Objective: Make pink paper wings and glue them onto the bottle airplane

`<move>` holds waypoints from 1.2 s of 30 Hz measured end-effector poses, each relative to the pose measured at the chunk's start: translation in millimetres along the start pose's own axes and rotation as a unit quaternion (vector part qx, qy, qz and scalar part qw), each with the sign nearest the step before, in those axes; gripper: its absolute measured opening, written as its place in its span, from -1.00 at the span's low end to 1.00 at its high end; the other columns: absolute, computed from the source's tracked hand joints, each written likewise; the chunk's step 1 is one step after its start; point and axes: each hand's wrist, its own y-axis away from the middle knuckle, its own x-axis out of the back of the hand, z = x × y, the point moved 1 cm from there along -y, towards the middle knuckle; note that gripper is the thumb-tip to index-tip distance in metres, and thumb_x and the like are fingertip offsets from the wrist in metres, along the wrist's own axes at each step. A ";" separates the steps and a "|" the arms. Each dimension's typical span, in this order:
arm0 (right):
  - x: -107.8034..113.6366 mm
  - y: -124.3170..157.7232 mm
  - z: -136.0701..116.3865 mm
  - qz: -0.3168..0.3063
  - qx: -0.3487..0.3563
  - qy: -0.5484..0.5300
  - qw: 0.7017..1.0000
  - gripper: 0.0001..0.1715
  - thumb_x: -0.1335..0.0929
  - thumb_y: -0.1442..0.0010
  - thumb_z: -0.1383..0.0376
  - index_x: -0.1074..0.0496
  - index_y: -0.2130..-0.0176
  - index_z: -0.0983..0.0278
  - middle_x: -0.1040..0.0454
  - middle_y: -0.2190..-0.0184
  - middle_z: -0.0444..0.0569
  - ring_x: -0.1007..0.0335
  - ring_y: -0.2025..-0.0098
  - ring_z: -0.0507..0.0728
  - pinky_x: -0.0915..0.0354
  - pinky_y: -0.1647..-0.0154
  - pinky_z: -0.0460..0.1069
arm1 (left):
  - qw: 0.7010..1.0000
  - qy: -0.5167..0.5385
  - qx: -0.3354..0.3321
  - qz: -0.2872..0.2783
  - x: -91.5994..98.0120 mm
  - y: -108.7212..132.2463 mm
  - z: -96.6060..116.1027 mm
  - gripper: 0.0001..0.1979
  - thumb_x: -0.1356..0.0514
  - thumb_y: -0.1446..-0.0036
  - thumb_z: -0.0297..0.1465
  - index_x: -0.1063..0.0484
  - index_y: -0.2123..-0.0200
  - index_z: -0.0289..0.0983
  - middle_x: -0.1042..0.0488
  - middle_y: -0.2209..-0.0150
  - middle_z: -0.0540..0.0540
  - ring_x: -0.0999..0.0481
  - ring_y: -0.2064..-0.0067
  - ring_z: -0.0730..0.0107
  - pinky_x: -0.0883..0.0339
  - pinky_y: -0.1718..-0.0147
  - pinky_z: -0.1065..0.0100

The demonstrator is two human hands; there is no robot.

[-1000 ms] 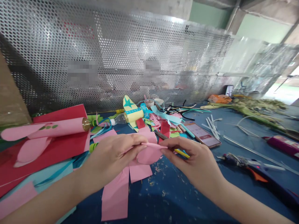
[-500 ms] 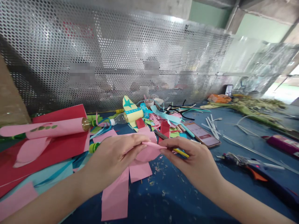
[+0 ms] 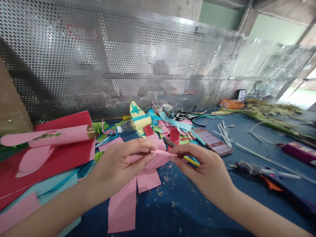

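Held paper (image 3: 161,154) above the table (image 3: 187,204), sheets (image 3: 76,158) left, phone (image 3: 214,142) and glue gun (image 3: 273,180) right, panel (image 3: 138,52) behind.

Gap between forearms (image 3: 249,205), mesh panel (image 3: 133,65) blocking ahead

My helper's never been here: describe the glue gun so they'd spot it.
On the blue tabletop, find the person's right hand. The glue gun lies to its right. Unlike the purple container beyond it, it has an orange trigger and small red light.
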 end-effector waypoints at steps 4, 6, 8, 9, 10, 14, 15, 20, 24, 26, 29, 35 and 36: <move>-0.3 -0.5 -0.1 -0.003 0.001 -0.004 1.000 -0.90 -0.38 -0.14 0.37 -0.48 0.30 0.17 -0.57 0.39 -0.16 -0.49 0.37 0.05 -0.37 0.30 -0.09 | 0.998 0.054 0.023 0.014 -1.4 0.9 -2.5 -0.88 -0.21 -0.14 -0.37 -0.51 0.23 -0.14 -0.61 0.27 0.09 -0.61 0.26 0.47 -0.48 0.26 0.55; -0.8 -0.8 0.0 -0.006 -0.002 -0.006 1.000 -0.90 -0.37 -0.14 0.37 -0.48 0.30 0.16 -0.57 0.39 -0.16 -0.49 0.37 0.05 -0.37 0.30 -0.08 | 0.996 0.079 0.031 0.015 -2.8 0.9 -4.2 -0.86 -0.22 -0.14 -0.36 -0.50 0.20 -0.14 -0.61 0.24 0.07 -0.62 0.25 0.43 -0.50 0.26 0.52; -1.6 -0.7 0.2 -0.007 -0.005 -0.011 1.000 -0.89 -0.37 -0.14 0.37 -0.48 0.31 0.16 -0.56 0.39 -0.16 -0.48 0.37 0.05 -0.37 0.31 -0.07 | 0.995 0.090 0.041 0.012 -3.8 0.5 -5.4 -0.85 -0.22 -0.14 -0.35 -0.50 0.19 -0.14 -0.62 0.23 0.05 -0.62 0.25 0.40 -0.52 0.28 0.50; -2.0 -0.6 0.4 -0.008 -0.008 -0.016 1.000 -0.89 -0.37 -0.13 0.38 -0.48 0.31 0.16 -0.56 0.39 -0.15 -0.48 0.38 0.06 -0.37 0.31 -0.07 | 0.995 0.092 0.045 0.010 -4.1 0.2 -5.7 -0.86 -0.22 -0.14 -0.35 -0.50 0.20 -0.15 -0.62 0.23 0.04 -0.62 0.25 0.40 -0.52 0.29 0.50; -2.5 -0.4 0.7 -0.009 -0.015 -0.024 1.000 -0.89 -0.37 -0.12 0.37 -0.48 0.31 0.16 -0.56 0.39 -0.15 -0.48 0.38 0.06 -0.38 0.31 -0.06 | 0.994 0.092 0.050 0.008 -4.2 -0.1 -5.9 -0.86 -0.22 -0.14 -0.35 -0.50 0.20 -0.15 -0.62 0.24 0.04 -0.62 0.24 0.40 -0.52 0.28 0.50; -4.3 -0.9 3.1 -0.033 -0.068 -0.105 0.992 -0.87 -0.37 -0.13 0.27 -0.49 0.25 0.18 -0.56 0.36 -0.09 -0.47 0.36 0.08 -0.41 0.30 -0.04 | 0.994 0.096 0.048 0.006 -3.9 -1.1 -6.3 -0.86 -0.21 -0.15 -0.36 -0.49 0.20 -0.15 -0.62 0.24 0.05 -0.62 0.25 0.42 -0.52 0.25 0.49; -4.6 -1.5 3.8 -0.043 -0.088 -0.134 0.986 -0.85 -0.35 -0.16 0.22 -0.50 0.26 0.19 -0.56 0.37 -0.08 -0.47 0.37 0.07 -0.41 0.32 -0.04 | 0.994 0.099 0.046 0.005 -3.8 -1.4 -6.5 -0.87 -0.22 -0.14 -0.37 -0.49 0.21 -0.15 -0.62 0.25 0.05 -0.62 0.25 0.42 -0.52 0.24 0.48; -5.9 -5.5 6.4 -0.083 -0.208 -0.291 0.930 -0.84 -0.38 -0.12 0.20 -0.53 0.32 0.22 -0.52 0.44 -0.13 -0.40 0.41 0.00 -0.36 0.34 -0.13 | 0.992 0.112 0.054 0.001 -3.5 -3.0 -7.7 -0.87 -0.22 -0.12 -0.41 -0.48 0.22 -0.16 -0.62 0.26 0.07 -0.62 0.24 0.44 -0.50 0.21 0.50; -8.0 -4.9 6.9 -0.102 -0.285 -0.396 0.867 -0.86 -0.48 -0.02 0.23 -0.55 0.34 0.20 -0.49 0.47 -0.19 -0.35 0.43 -0.07 -0.30 0.35 -0.20 | 0.992 0.114 0.060 -0.003 -2.5 -3.0 -7.6 -0.85 -0.20 -0.11 -0.43 -0.48 0.22 -0.14 -0.62 0.25 0.08 -0.62 0.22 0.45 -0.49 0.21 0.52; -9.0 -3.7 7.8 -0.093 -0.303 -0.429 0.846 -0.85 -0.50 0.00 0.23 -0.56 0.35 0.20 -0.49 0.45 -0.20 -0.33 0.43 -0.09 -0.29 0.34 -0.22 | 0.991 0.110 0.072 -0.011 -2.5 -2.6 -7.6 -0.81 -0.20 -0.11 -0.43 -0.47 0.17 -0.12 -0.62 0.24 0.08 -0.61 0.20 0.45 -0.48 0.22 0.53; -10.4 -2.4 10.9 -0.071 -0.319 -0.452 0.830 -0.83 -0.50 0.01 0.22 -0.57 0.34 0.21 -0.49 0.38 -0.17 -0.32 0.42 -0.09 -0.29 0.30 -0.21 | 0.991 0.103 0.089 -0.015 -3.4 -1.8 -7.9 -0.74 -0.21 -0.11 -0.42 -0.45 0.10 -0.10 -0.62 0.25 0.08 -0.61 0.20 0.44 -0.49 0.23 0.51; -10.1 -4.7 12.5 0.000 -0.305 -0.451 0.839 -0.77 -0.52 0.05 0.19 -0.56 0.34 0.22 -0.47 0.46 -0.17 -0.33 0.42 -0.06 -0.28 0.36 -0.19 | 0.987 0.125 0.099 -0.022 -5.9 -1.1 -9.5 -0.73 -0.21 -0.14 -0.39 -0.42 0.06 -0.10 -0.63 0.29 0.10 -0.60 0.25 0.44 -0.48 0.22 0.47; -9.8 -5.1 11.6 0.007 -0.296 -0.436 0.850 -0.76 -0.52 0.06 0.18 -0.55 0.35 0.22 -0.47 0.48 -0.17 -0.33 0.43 -0.05 -0.29 0.38 -0.18 | 0.986 0.131 0.103 -0.016 -6.1 -1.4 -10.0 -0.73 -0.22 -0.14 -0.38 -0.43 0.06 -0.09 -0.63 0.31 0.11 -0.60 0.27 0.46 -0.47 0.23 0.48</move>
